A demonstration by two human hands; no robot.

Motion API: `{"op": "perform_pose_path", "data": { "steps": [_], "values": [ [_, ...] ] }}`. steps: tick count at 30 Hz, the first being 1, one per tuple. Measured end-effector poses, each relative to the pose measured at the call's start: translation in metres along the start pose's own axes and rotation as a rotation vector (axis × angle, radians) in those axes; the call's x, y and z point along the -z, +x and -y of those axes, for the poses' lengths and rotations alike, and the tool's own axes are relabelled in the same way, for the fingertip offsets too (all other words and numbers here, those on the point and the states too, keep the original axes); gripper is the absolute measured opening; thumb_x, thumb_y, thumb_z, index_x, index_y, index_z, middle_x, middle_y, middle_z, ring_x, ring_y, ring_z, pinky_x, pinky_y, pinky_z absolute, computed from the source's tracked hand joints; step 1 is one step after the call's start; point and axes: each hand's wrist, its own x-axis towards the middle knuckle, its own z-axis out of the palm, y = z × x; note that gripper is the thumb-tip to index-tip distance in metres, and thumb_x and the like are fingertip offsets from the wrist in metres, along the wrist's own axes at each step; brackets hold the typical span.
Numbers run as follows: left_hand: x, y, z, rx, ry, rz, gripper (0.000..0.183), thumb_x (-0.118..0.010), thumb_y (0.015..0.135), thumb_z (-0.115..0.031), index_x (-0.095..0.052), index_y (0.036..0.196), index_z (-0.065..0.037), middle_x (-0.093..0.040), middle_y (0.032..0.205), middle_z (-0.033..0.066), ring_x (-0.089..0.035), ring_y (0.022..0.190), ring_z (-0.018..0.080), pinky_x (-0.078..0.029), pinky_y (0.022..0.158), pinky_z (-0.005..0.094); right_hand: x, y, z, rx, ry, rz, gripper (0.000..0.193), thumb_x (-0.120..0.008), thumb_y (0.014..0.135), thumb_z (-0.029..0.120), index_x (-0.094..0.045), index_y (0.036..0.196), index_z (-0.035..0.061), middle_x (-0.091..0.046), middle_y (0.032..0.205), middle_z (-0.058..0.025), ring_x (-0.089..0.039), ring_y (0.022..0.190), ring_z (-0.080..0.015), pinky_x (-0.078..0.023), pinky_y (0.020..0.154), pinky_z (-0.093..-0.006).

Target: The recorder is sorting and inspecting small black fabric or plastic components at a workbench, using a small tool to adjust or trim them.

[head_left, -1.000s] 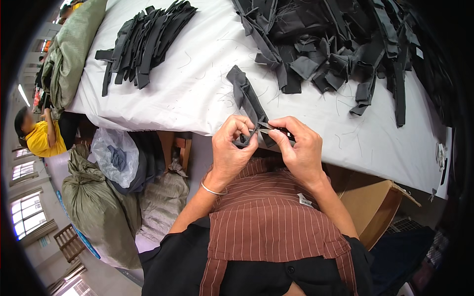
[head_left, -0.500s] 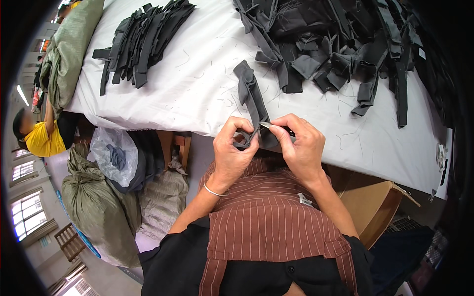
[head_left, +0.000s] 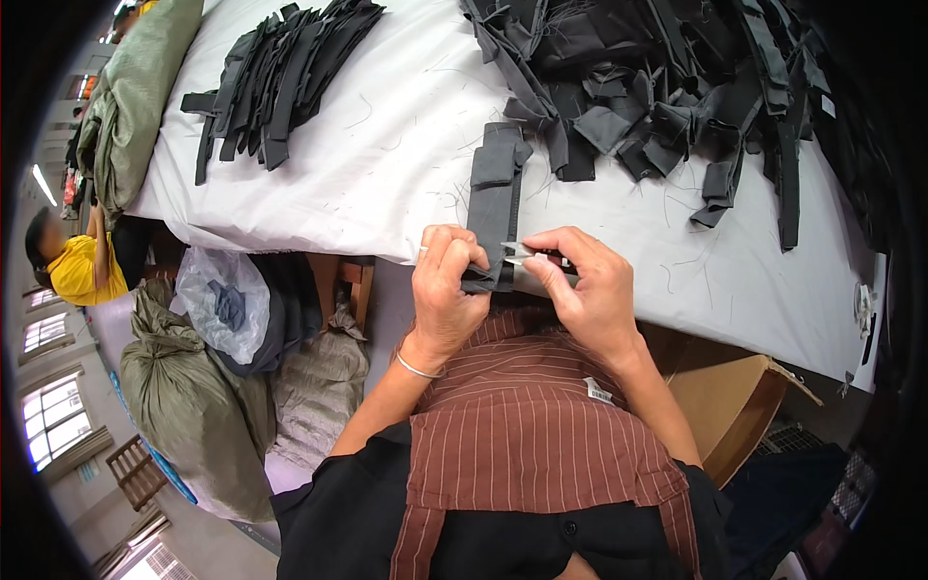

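A dark grey fabric strip (head_left: 495,193) lies lengthwise on the white-covered table, its near end at the table's front edge. My left hand (head_left: 449,271) is closed on that near end, fingers curled over the cloth. In my right hand (head_left: 590,280) is a pair of thread snips (head_left: 517,253), its two pale blades parted and touching or very near the strip's right edge. The handles are mostly hidden in my palm. Whether a thread lies between the blades is too small to tell.
A neat row of dark strips (head_left: 280,87) lies at the table's far left, and a loose heap of dark strips (head_left: 657,106) at the far right. Thread scraps litter the white cover (head_left: 377,193). Below stand tied sacks (head_left: 193,416) and a cardboard box (head_left: 725,396). A person in yellow (head_left: 87,269) is at left.
The strip has been turned and straightened to lie flatter. My left hand has shifted its hold on the near end, and the snips' blades now show parted.
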Motion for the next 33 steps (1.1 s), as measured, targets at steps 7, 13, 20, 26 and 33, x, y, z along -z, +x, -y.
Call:
{"op": "perform_pose_path", "data": {
  "steps": [7, 13, 20, 26, 33],
  "values": [
    [-0.001, -0.002, 0.000, -0.005, -0.024, -0.041, 0.036, -0.067, 0.057, 0.013, -0.048, 0.081, -0.005, -0.052, 0.080, 0.0092, -0.055, 0.074, 0.0248, -0.045, 0.065, 0.0314, 0.007, 0.000, 0.009, 0.072, -0.088, 0.093, 0.015, -0.071, 0.078, 0.010, -0.067, 0.092, 0.0051, -0.066, 0.079, -0.0080, -0.063, 0.067, -0.0217, -0.048, 0.059, -0.0309],
    [-0.003, -0.007, 0.001, 0.065, -0.069, -0.051, 0.039, -0.067, 0.057, 0.013, -0.046, 0.085, -0.006, -0.050, 0.080, 0.0083, -0.054, 0.073, 0.0232, -0.045, 0.066, 0.0303, 0.003, -0.003, 0.007, 0.076, -0.160, 0.012, 0.013, -0.070, 0.078, 0.010, -0.067, 0.090, 0.0064, -0.065, 0.078, -0.0069, -0.062, 0.066, -0.0204, -0.047, 0.058, -0.0310],
    [-0.004, -0.005, 0.000, -0.004, -0.031, -0.056, 0.036, -0.067, 0.057, 0.013, -0.045, 0.078, -0.006, -0.049, 0.079, 0.0087, -0.053, 0.071, 0.0236, -0.045, 0.064, 0.0307, -0.004, -0.005, 0.006, 0.086, -0.303, -0.092, 0.014, -0.072, 0.077, 0.017, -0.064, 0.086, 0.0099, -0.061, 0.073, -0.0028, -0.060, 0.065, -0.0212, -0.046, 0.059, -0.0338],
    [-0.003, -0.006, -0.002, 0.033, -0.035, -0.065, 0.034, -0.065, 0.054, 0.014, -0.045, 0.074, -0.005, -0.048, 0.077, 0.0117, -0.052, 0.077, 0.0299, -0.043, 0.065, 0.0373, 0.001, -0.004, 0.010, 0.107, -0.299, -0.077, 0.011, -0.072, 0.077, 0.012, -0.066, 0.084, 0.0076, -0.064, 0.074, -0.0049, -0.059, 0.062, -0.0228, -0.045, 0.056, -0.0325],
    [-0.004, -0.007, -0.003, 0.072, -0.077, -0.078, 0.033, -0.067, 0.057, 0.013, -0.044, 0.073, -0.005, -0.047, 0.074, 0.0101, -0.052, 0.073, 0.0275, -0.044, 0.065, 0.0349, -0.004, -0.005, 0.008, 0.071, -0.232, -0.091, 0.009, -0.071, 0.078, 0.011, -0.066, 0.083, 0.0069, -0.064, 0.072, -0.0052, -0.059, 0.061, -0.0226, -0.044, 0.055, -0.0316]
  ]
}}
